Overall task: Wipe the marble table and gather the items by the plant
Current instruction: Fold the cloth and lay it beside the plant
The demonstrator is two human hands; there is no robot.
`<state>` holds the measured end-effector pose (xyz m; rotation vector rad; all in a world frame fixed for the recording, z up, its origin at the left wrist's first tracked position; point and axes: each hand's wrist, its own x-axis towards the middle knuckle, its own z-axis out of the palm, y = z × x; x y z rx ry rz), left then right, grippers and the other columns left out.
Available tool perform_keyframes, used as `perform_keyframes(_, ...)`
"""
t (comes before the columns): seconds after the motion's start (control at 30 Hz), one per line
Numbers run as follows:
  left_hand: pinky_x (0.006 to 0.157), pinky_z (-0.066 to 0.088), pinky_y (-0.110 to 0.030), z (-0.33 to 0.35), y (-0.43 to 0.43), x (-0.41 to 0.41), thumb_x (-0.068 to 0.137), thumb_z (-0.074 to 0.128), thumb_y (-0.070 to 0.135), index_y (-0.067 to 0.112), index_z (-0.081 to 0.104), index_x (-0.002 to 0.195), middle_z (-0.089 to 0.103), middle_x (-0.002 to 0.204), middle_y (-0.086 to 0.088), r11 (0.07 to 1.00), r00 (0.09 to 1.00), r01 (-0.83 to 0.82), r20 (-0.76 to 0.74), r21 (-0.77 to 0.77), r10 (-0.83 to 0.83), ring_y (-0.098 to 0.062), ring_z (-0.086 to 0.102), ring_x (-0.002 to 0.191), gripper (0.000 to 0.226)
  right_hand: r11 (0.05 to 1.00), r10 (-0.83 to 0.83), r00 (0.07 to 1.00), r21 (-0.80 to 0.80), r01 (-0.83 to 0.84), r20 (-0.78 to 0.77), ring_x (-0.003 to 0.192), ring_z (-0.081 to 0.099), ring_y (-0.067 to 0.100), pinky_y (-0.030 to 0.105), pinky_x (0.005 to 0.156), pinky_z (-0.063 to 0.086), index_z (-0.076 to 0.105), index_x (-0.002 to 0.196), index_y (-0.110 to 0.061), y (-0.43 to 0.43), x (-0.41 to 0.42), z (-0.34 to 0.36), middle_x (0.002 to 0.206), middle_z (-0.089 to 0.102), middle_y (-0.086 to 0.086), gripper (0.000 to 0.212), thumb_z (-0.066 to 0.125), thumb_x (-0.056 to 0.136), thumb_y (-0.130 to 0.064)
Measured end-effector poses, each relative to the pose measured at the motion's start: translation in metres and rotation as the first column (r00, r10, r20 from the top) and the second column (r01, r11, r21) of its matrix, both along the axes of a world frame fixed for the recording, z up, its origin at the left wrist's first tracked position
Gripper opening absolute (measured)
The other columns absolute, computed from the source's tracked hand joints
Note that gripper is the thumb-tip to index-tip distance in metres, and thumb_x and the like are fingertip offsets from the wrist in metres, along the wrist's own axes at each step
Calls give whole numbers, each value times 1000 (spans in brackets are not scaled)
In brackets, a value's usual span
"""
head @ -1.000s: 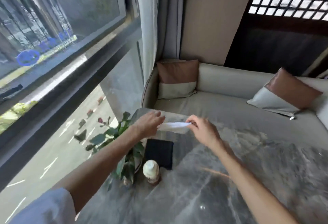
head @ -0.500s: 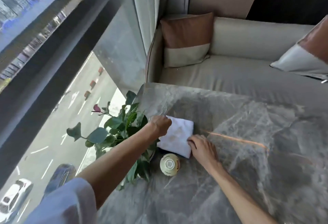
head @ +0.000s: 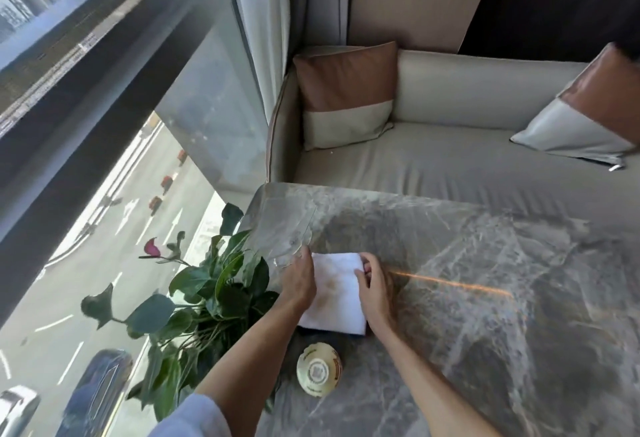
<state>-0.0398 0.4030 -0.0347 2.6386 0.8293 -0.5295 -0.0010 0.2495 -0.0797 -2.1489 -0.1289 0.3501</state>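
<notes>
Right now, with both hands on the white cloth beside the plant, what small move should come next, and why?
Probably let go. The folded white cloth already lies flat by the plant, above the small bottle, with the left hand and right hand pressing its edges. It looks placed, so both hands can lift away.

White cloth [head: 335, 292], formerly held aloft, now flat on table [head: 485, 263].

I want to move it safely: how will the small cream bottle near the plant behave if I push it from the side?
The bottle stands upright on the smooth marble table, so it would probably slide easily. It seems narrow and stands free, so a high push may tip it. Its round shape suggests it could then roll, perhaps toward the plant.
</notes>
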Motion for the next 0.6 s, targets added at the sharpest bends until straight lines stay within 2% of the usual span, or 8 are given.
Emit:
perform_keyframes(0.1,76,47,-36,4,-4,-4,88,52,-6,9,28,141,51,125,-17,984,996,88,-30,155,-84,-32,59,103,60,995,62,998,-82,-60,21,120,51,20,37,99,46,48,141,-21,-8,-4,-4,134,52,3,49,56,94,-10)
perform_keyframes(0.17,81,48,-34,2,-6,-9,81,63,-2,11,30,138,43,131,-15,948,967,254,-10,193,-256,-30,49,112,67,966,188,977,-198,-165,104,131,43,24,44,106,42,46,144,-23,-19,-6,-1,146,42,5,55,61,92,-13)
perform_keyframes(0.27,85,52,-34,-7,-2,-14,53,89,43,19,38,129,53,132,-10,866,885,462,-35,194,-464,-32,46,120,95,781,517,854,-440,-443,56,151,6,27,51,117,24,29,152,-35,-36,-13,4,165,6,1,72,65,90,-35)
perform_keyframes(0.33,111,37,-41,-18,0,-20,60,84,51,20,22,149,29,156,-11,853,863,505,-89,131,-498,-33,26,144,113,652,586,806,-544,-527,-79,150,-17,29,55,119,10,9,155,-40,-45,-17,0,163,-19,-3,81,57,90,-53)
perform_keyframes(0.37,120,20,-44,-28,1,-22,72,78,47,21,7,154,8,163,-9,857,858,508,-137,88,-495,-30,8,150,111,626,585,804,-569,-533,-110,149,-21,30,57,120,3,4,154,-41,-48,-17,-5,161,-22,-3,83,52,89,-61)
perform_keyframes(0.43,122,2,-47,-37,5,-23,82,70,43,24,-8,154,-13,163,-4,878,867,478,-174,27,-467,-26,-10,151,108,610,577,808,-593,-525,-122,148,-24,33,57,119,-10,0,153,-44,-49,-13,-11,163,-18,1,86,37,83,-75)
perform_keyframes(0.5,120,-6,-51,-39,10,-20,81,70,46,27,-14,153,-20,162,-2,876,855,482,-209,-19,-475,-26,-17,149,112,578,575,805,-625,-525,-144,148,-24,34,57,117,-13,-2,152,-46,-47,-9,-13,165,-14,4,88,29,78,-80)
perform_keyframes(0.6,121,-6,-51,-20,15,-12,75,78,40,31,-16,152,-25,159,-2,874,820,479,-315,-77,-478,-29,-23,147,122,563,567,791,-591,-577,-231,147,-26,32,57,118,-13,-2,152,-47,-49,-7,2,164,-16,3,84,45,87,-70)
